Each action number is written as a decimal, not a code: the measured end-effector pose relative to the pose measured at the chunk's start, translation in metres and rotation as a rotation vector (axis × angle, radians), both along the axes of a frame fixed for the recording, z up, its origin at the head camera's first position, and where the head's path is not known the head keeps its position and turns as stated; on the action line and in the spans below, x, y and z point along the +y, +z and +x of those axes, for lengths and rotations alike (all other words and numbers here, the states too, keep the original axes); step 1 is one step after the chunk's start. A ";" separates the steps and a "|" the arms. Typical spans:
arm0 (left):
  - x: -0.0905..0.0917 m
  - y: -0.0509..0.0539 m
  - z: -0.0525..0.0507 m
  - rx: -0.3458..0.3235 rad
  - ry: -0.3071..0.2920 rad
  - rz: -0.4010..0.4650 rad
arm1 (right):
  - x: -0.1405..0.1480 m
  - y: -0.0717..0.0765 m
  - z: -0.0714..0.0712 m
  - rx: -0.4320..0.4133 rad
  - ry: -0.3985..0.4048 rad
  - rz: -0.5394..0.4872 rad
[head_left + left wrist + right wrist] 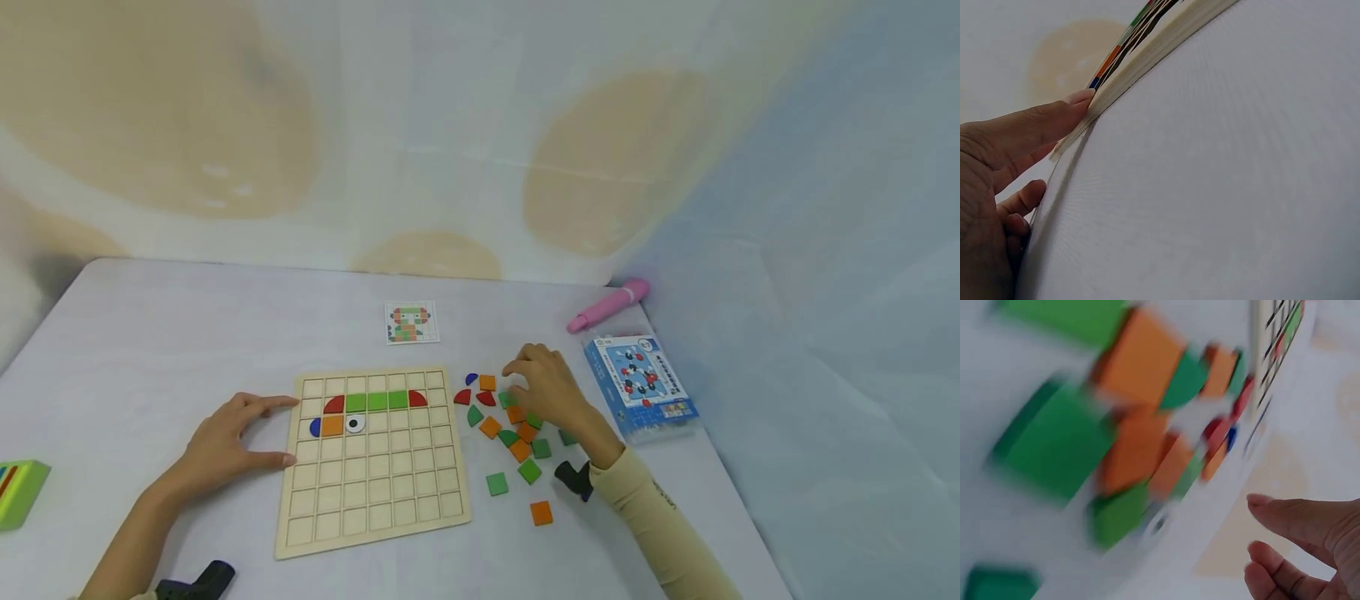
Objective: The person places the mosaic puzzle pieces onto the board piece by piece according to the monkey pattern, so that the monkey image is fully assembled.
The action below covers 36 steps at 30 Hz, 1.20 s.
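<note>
A wooden grid board (pixel 390 490) lies flat on the table. Its upper rows hold red quarter-rounds (pixel 334 405) at both ends of several green squares (pixel 377 402), and below them a blue half-round (pixel 315 427), an orange square (pixel 332 426) and a white eye disc (pixel 355 423). My left hand (pixel 225 437) touches the board's left edge with thumb and index finger spread apart. Above the loose pieces hovers my right hand (pixel 549 385), thumb and fingers apart, nothing between them. In the right wrist view, another eye disc (pixel 1159 525) lies among the green and orange pieces.
Behind the board lies a small pattern card (pixel 411 322). A blue boxed set (pixel 643 383) and a pink pen-like object (pixel 609 308) are at the far right. A green block (pixel 22 493) sits at the left edge. Loose orange squares (pixel 541 512) lie right of the board.
</note>
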State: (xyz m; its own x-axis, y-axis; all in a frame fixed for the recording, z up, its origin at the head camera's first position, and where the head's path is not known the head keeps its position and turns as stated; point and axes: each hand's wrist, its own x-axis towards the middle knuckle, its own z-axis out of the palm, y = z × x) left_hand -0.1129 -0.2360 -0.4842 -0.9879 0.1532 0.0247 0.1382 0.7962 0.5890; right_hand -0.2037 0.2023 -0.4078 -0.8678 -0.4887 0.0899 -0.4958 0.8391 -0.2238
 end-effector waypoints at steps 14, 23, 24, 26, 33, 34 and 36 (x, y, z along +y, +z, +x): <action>-0.003 0.001 0.004 -0.017 0.015 0.014 | 0.038 -0.025 -0.001 -0.036 -0.126 -0.007; -0.001 0.002 0.004 -0.031 0.017 0.023 | 0.028 -0.025 0.001 -0.049 -0.157 0.041; -0.001 0.002 0.004 -0.027 0.017 0.022 | 0.027 -0.025 0.001 -0.051 -0.157 0.042; -0.001 0.002 0.003 -0.021 0.015 0.017 | 0.027 -0.025 0.001 -0.047 -0.152 0.040; 0.000 0.002 0.001 -0.010 0.007 0.009 | 0.025 -0.024 -0.003 0.019 -0.115 0.000; 0.000 0.003 0.001 -0.010 0.006 0.008 | 0.023 -0.022 -0.003 0.016 -0.105 -0.015; 0.001 0.002 -0.001 -0.010 0.007 0.005 | 0.016 -0.018 -0.002 0.009 -0.087 -0.030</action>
State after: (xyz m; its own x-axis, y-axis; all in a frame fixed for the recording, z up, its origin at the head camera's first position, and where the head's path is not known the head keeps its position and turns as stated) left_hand -0.1135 -0.2354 -0.4824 -0.9891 0.1465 0.0159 0.1272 0.7943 0.5941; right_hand -0.2061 0.2181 -0.4258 -0.9060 -0.4085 0.1114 -0.4234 0.8720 -0.2458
